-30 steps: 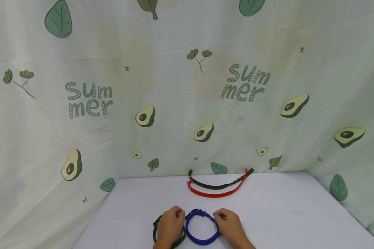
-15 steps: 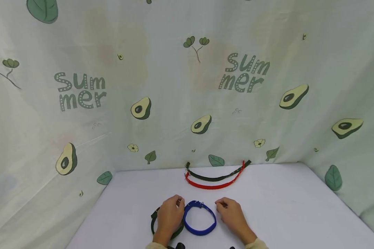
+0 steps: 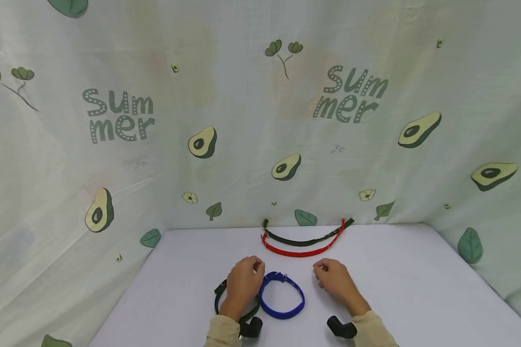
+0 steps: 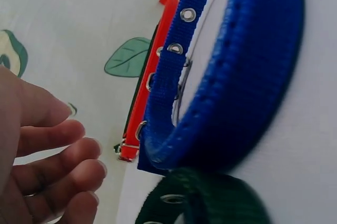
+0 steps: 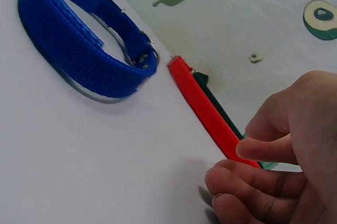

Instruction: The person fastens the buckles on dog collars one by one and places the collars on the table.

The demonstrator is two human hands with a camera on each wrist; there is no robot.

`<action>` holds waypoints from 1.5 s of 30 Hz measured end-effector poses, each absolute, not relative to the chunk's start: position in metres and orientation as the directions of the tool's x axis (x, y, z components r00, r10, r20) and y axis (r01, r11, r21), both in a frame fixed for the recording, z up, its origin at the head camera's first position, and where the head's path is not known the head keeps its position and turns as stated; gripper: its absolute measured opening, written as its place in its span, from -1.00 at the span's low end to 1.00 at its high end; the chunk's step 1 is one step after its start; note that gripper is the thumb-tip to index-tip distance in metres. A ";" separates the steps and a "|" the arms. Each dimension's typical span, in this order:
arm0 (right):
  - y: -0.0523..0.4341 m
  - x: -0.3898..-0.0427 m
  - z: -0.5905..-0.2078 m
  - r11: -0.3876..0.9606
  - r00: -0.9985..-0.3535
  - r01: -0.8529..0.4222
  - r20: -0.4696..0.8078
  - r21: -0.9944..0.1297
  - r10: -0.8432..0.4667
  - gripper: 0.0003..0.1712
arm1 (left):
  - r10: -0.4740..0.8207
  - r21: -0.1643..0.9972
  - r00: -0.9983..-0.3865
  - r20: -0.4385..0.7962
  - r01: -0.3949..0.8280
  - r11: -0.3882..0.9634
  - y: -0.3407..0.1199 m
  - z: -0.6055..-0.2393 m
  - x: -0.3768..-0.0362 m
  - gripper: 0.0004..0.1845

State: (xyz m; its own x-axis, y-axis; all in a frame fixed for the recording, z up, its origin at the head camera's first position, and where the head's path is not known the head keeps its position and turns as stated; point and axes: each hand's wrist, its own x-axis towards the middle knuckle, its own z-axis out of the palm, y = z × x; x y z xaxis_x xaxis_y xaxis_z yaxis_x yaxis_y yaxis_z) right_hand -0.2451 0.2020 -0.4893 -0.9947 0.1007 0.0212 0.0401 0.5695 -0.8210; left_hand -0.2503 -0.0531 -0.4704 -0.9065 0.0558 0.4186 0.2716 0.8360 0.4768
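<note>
- Right now, from the head view, the person is sitting with both hands low on the white table (image 3: pixel 417 279). The left hand (image 3: pixel 243 284) is resting over a dark green looped collar (image 3: pixel 219 301), fingers loosely curled, and I cannot tell from here whether it is actually gripping the strap. The blue collar (image 3: pixel 282 301) is lying buckled into a ring between the two hands, just beside the left one. The right hand (image 3: pixel 336 282) is lying a little apart from the ring, fingers lightly curled and grasping nothing. Further back, near the avocado-print curtain (image 3: pixel 260 120), a red collar (image 3: pixel 299 251) and another dark green collar (image 3: pixel 304 239) are lying opened out, curved side by side.
- Looking through the left wrist view, the left hand (image 4: pixel 42 166) is hanging relaxed with its fingers (image 4: pixel 63 150) apart from the blue collar (image 4: pixel 237 92), holding nothing that shows; the dark green looped collar (image 4: pixel 210 203) is lying under the blue one's near edge, and the red collar (image 4: pixel 147 92) is showing behind.
- Through the right wrist view, the right hand (image 5: pixel 279 161) is curling its fingers (image 5: pixel 253 182) loosely just in front of the red collar (image 5: pixel 205 108), not touching it as far as I can tell, with the blue collar (image 5: pixel 79 50) well to its side.
- Judging by this, whichever open strap is being reached for would best be pinched near its buckle end, so the free end is trailing cleanly and the neighbouring strap is staying put.
</note>
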 end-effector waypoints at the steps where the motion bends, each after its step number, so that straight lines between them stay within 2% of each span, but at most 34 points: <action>1: 0.205 -0.248 -0.488 0.576 -0.995 0.033 0.030 -0.816 0.100 -0.80 | 0.060 0.480 -0.916 0.396 0.262 0.837 -0.052 -0.469 -0.252 -0.91; 6: 0.221 -0.259 -0.487 0.601 -0.988 0.019 0.076 -0.799 0.133 -0.71 | 0.117 0.486 -0.952 0.282 0.247 0.839 -0.044 -0.463 -0.261 -0.87; 12: 0.239 -0.268 -0.494 0.678 -0.978 0.007 0.137 -0.735 0.159 -0.54 | 0.184 0.477 -0.968 0.171 0.245 0.844 -0.032 -0.465 -0.266 -0.84; 19: 0.245 -0.276 -0.506 0.774 -0.979 -0.022 0.171 -0.633 0.112 -0.40 | 0.220 0.474 -0.969 0.115 0.248 0.845 -0.025 -0.464 -0.271 -0.82; 24: 0.245 -0.278 -0.514 0.805 -0.981 -0.011 0.163 -0.593 0.106 -0.39 | 0.237 0.474 -0.966 0.100 0.255 0.843 -0.024 -0.461 -0.277 -0.73; 31: 0.240 -0.283 -0.509 0.826 -0.974 -0.044 0.209 -0.562 0.090 -0.41 | 0.258 0.467 -0.961 0.099 0.274 0.841 -0.021 -0.454 -0.294 -0.74; 35: 0.239 -0.287 -0.510 0.844 -0.957 -0.077 0.277 -0.531 0.087 -0.50 | 0.252 0.472 -0.966 0.053 0.247 0.847 -0.017 -0.454 -0.302 -0.63; 38: 0.239 -0.289 -0.511 0.845 -0.955 -0.075 0.281 -0.530 0.091 -0.56 | 0.240 0.478 -0.971 0.011 0.216 0.852 -0.014 -0.455 -0.305 -0.56; 45: 0.235 -0.294 -0.510 0.835 -0.959 -0.056 0.263 -0.547 0.108 -0.56 | 0.215 0.441 -0.976 -0.034 0.178 0.880 -0.011 -0.457 -0.312 -0.59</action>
State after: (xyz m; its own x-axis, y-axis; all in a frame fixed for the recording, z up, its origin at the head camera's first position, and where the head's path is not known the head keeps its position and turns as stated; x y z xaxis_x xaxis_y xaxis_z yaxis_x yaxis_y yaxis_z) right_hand -0.2938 0.2351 -0.5099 -0.9587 0.1084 0.2629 -0.0557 0.8351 -0.5473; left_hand -0.3122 -0.0111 -0.4569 -0.9761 0.2149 -0.0338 0.1784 0.8796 0.4409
